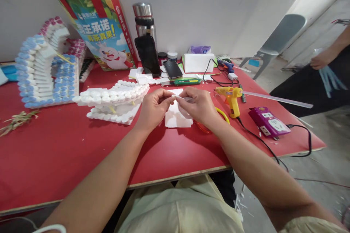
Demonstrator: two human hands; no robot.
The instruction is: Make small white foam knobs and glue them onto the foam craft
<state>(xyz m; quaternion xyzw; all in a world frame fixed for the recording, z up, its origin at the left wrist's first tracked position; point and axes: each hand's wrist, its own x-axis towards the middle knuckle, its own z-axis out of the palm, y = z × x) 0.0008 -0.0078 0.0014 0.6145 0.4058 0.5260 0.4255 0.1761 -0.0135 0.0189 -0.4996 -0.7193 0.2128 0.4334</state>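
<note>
My left hand (157, 108) and my right hand (197, 105) meet at fingertip height just above the table. Both pinch a small piece of thin white paper (187, 112), which looks twisted at the tip between them. Below lies a stack of white paper sheets (177, 121). Close to my left hand stands a white shape edged with rows of rolled white paper pieces (109, 98). To the right of my right hand rests a yellow glue gun (232, 102) with a long clear glue stick in it. A yellow and orange ring (222, 114) is partly hidden by my right wrist.
On the red table (109, 160) are a green cutter knife (187, 81), two phones, a steel flask (143, 16), a purple power socket (269, 122) with cords, and blue-and-white paper numerals (46, 72). A printed bag (102, 29) stands behind. Another person's hand (325, 58) holds clear strips at right.
</note>
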